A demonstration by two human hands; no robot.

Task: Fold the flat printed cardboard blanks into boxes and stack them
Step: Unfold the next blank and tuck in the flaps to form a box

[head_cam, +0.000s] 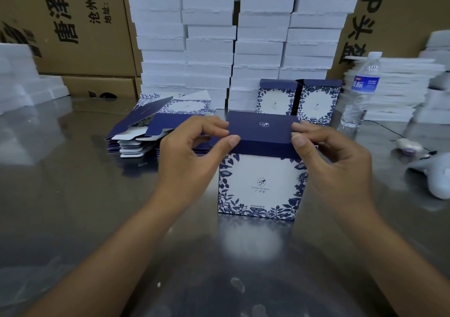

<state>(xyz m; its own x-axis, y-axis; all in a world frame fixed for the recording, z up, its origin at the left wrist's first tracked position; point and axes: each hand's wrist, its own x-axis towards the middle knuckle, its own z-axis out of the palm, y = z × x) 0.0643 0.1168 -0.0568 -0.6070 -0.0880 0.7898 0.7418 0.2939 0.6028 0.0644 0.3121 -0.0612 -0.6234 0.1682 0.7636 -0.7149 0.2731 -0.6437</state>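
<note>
Now your left hand [194, 146] and right hand [323, 151] pinch the blue lid [261, 131] at both ends, so it closes flat on the box [260, 185].

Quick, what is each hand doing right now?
Left hand: pinches the blue top flap of the box, left edge.
Right hand: pinches the same flap, right edge.

Lid corners of box [260, 183] hidden under fingertips of left hand [192, 156] and right hand [333, 156]. Small print low on front illegible. Blanks [146, 114] beyond left hand partly covered. Pale tool [435, 178] right of right hand blurred, cut by edge.
</note>
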